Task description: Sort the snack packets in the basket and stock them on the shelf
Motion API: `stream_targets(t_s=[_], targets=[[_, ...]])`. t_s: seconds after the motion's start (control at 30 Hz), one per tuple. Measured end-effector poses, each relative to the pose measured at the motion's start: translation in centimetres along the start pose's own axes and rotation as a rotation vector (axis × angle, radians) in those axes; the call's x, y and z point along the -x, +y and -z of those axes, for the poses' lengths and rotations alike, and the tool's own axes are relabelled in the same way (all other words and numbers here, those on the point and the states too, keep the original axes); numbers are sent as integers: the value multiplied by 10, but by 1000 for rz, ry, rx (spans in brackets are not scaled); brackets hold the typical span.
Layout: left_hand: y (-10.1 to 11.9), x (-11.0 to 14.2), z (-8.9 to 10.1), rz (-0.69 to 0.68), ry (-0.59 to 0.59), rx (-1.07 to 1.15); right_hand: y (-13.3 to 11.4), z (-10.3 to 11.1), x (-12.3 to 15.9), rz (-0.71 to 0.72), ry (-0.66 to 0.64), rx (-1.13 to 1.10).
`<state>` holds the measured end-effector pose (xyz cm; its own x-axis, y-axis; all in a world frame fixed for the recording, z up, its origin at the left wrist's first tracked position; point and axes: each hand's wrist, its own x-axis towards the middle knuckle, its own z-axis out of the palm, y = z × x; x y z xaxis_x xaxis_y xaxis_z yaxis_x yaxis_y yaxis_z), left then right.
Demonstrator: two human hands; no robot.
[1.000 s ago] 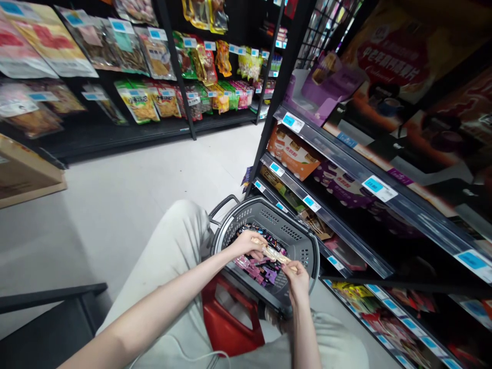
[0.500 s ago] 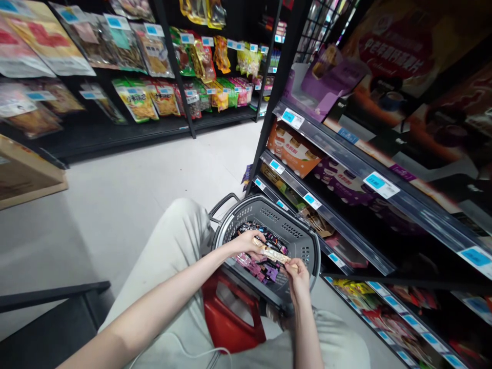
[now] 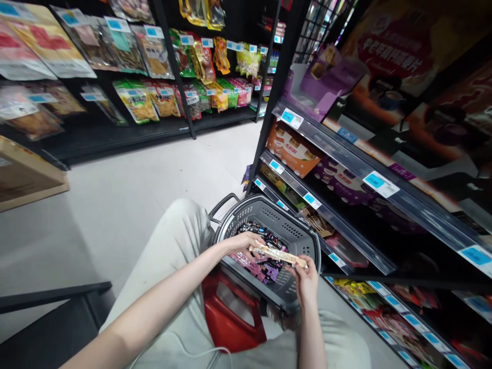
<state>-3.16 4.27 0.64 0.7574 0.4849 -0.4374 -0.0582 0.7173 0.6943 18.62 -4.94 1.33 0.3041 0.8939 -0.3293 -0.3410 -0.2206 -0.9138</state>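
Over a grey shopping basket (image 3: pixel 292 228), a long, thin cream-and-gold stick packet (image 3: pixel 277 254) stretches between both hands. My left hand (image 3: pixel 246 243) pinches its left end. The other end lies in the fingers of my right hand (image 3: pixel 307 279). Below the hands, the basket holds many small packets: black ones (image 3: pixel 265 233) toward the far side, and pink and purple ones (image 3: pixel 251 265) nearer me. The hands hide part of this pile.
A red handle-shaped part (image 3: pixel 230 328) lies below the basket, between my knees. On the right rises a shelf rack (image 3: pixel 342 215) with boxed goods. Bagged snacks (image 3: pixel 134 100) fill a rack across the aisle. A cardboard box (image 3: pixel 31 174) stands at left, near a black frame (image 3: pixel 54 297).
My right hand has shifted slightly right, and more of the stick packet's length now shows between the hands. My left hand's fingers have eased a little toward the packet's end.
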Motion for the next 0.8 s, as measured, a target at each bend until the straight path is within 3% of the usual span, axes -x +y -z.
stream_targets(t_s=[0.13,0.23,0.37,0.57,0.67,0.8], targets=[[-7,0,2,178,-108,-63,-6,6,1,-20,-97,44],[-14,-4,4,245,-86,-58,-8,8,1,-39,-126,68],[-15,-7,4,135,21,-54,-10,11,0,-9,-36,42],[-3,-1,0,-92,-31,-32,-12,12,1,25,-6,62],[-3,-1,-2,-110,52,-144,-9,10,1,17,-16,74],[-5,-2,-2,-84,45,-146,-7,10,-1,-6,-25,64]])
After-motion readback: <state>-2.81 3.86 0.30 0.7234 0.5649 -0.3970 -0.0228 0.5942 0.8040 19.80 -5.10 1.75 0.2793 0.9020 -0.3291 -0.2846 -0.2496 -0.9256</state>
